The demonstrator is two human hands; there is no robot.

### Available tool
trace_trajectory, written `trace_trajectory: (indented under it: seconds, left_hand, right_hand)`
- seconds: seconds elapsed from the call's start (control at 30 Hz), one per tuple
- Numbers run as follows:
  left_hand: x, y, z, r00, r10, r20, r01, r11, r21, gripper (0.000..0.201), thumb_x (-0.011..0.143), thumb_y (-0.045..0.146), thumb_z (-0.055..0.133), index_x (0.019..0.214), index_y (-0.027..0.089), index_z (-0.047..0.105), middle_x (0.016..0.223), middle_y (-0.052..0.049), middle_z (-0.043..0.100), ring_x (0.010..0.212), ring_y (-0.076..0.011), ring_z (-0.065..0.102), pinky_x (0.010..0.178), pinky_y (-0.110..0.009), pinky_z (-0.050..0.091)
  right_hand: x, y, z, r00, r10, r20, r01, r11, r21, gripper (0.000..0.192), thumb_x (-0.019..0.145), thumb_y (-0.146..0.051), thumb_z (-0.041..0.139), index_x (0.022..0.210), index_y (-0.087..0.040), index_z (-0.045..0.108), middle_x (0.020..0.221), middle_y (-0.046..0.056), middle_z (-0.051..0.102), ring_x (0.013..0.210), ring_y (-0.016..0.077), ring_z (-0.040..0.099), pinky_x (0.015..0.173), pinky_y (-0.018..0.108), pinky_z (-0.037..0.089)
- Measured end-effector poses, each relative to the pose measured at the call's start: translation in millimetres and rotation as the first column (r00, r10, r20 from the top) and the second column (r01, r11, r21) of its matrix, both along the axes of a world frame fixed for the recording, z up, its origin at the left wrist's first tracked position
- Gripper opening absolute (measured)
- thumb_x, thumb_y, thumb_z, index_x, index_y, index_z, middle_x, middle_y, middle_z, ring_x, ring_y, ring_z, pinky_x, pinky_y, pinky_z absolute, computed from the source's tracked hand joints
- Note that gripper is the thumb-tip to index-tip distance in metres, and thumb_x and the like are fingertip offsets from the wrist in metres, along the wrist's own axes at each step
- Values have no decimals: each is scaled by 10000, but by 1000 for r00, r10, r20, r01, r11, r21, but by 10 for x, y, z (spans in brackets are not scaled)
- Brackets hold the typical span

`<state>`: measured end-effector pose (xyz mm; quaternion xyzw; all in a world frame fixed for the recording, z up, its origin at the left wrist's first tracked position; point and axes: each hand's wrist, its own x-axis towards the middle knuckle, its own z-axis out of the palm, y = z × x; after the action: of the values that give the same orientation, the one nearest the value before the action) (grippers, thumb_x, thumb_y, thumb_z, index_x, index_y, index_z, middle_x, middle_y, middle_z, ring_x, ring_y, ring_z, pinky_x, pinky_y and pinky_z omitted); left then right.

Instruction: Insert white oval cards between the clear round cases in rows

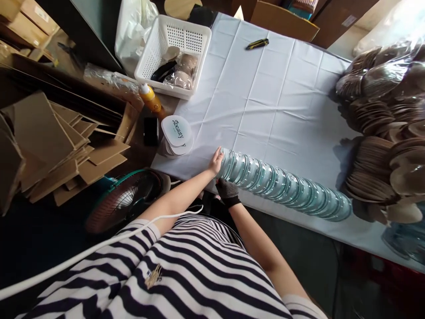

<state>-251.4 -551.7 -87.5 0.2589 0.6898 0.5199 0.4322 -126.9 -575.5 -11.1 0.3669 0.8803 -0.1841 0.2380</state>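
we see a long row of clear lids point(285, 186) lying on its side on the white table cloth point(265, 88), near the table's front edge. left hand point(216, 160), bare, is flat and open, fingers pressed against the row's near end. right hand point(227, 191), in a dark glove, sits just under that same end, touching it; fingers curled, we cannot tell if it really grips. the row's far end reaches the brown pads point(381, 173) stacked there. just left of the row's near end sits a stack of white lids point(177, 135), beyond it an orange bottle point(151, 99) and a white basket point(172, 53). yellow cutter point(257, 43) lies well apart, far side of the cloth.
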Motion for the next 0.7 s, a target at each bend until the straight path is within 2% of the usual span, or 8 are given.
trace_trajectory:
  seconds: [0.07, 0.17, 0.27, 0.37, 0.43, 0.5, 0.63, 0.7]
  left_hand:
    - [11, 6, 2, 999, -5, -51, 5, 1000, -9, 580, 1009, 413, 278, 1560, 236, 237, 1612, -56, 302, 1485, -206, 282, 1201, -363, 286]
    - [18, -23, 84, 966, 19, -259, -19, 1000, 1, 576, 1007, 414, 297, 1561, 268, 235, 1635, -47, 240, 1514, -219, 195, 1218, -403, 251]
    - [3, -102, 240, 848, -48, -528, 96, 993, 64, 538, 968, 405, 441, 1496, 311, 391, 1646, -31, 196, 1528, -257, 128, 1230, -476, 188]
    - [-20, -171, 356, 736, -185, -652, 303, 950, 72, 451, 917, 437, 560, 1341, 287, 595, 1588, -66, 331, 1507, -300, 194, 1226, -506, 177]
    - [-30, -186, 376, 716, -218, -663, 344, 937, 64, 408, 903, 461, 583, 1252, 268, 669, 1507, -84, 442, 1484, -301, 251, 1225, -480, 207]
    - [-34, -183, 364, 716, -215, -664, 338, 939, 62, 383, 897, 463, 592, 1214, 274, 692, 1441, -78, 500, 1471, -292, 276, 1223, -464, 231]
    - [-33, -170, 327, 722, -200, -662, 325, 943, 68, 368, 902, 441, 588, 1210, 269, 693, 1402, -85, 518, 1463, -292, 286, 1218, -467, 253]
    - [-34, -169, 319, 722, -193, -664, 323, 943, 76, 373, 902, 432, 591, 1211, 248, 691, 1393, -98, 520, 1461, -300, 286, 1218, -462, 256]
  right_hand:
    - [-8, -102, -93, 1000, 3, 13, -3, 999, -44, 385, 988, -297, 360, 1204, -181, 656, 1138, 155, 705, 1000, 270, 669, 843, 332, 501]
    - [12, 6, 25, 1000, -14, 14, 15, 998, -65, 337, 974, -350, 424, 1138, -228, 691, 1093, 114, 724, 996, 257, 671, 815, 314, 497]
    - [72, 451, 327, 993, -115, -9, 115, 993, 29, 421, 997, -417, 338, 1183, -235, 668, 1120, 113, 715, 1022, 264, 666, 797, 334, 497]
    - [-17, 1082, 568, 981, -195, 13, 192, 975, 110, 436, 982, -395, 362, 1275, -204, 622, 1211, 138, 680, 1070, 256, 647, 829, 328, 485]
    - [-192, 1435, 636, 987, -123, 106, 117, 991, 60, 377, 930, -351, 477, 1207, -184, 671, 1186, 150, 688, 1049, 243, 651, 823, 306, 480]
    - [-395, 1649, 653, 975, 14, 221, -4, 999, -44, 335, 885, -293, 555, 1144, -137, 700, 1108, 168, 707, 978, 230, 664, 792, 293, 479]
    - [-649, 1754, 640, 932, 155, 326, -81, 970, -231, 311, 863, -237, 604, 1112, -75, 697, 909, 139, 730, 817, 189, 661, 736, 278, 472]
    - [-678, 1760, 628, 932, 207, 298, -142, 964, -227, 301, 856, -221, 612, 1112, -90, 698, 908, 128, 730, 830, 191, 661, 755, 285, 471]
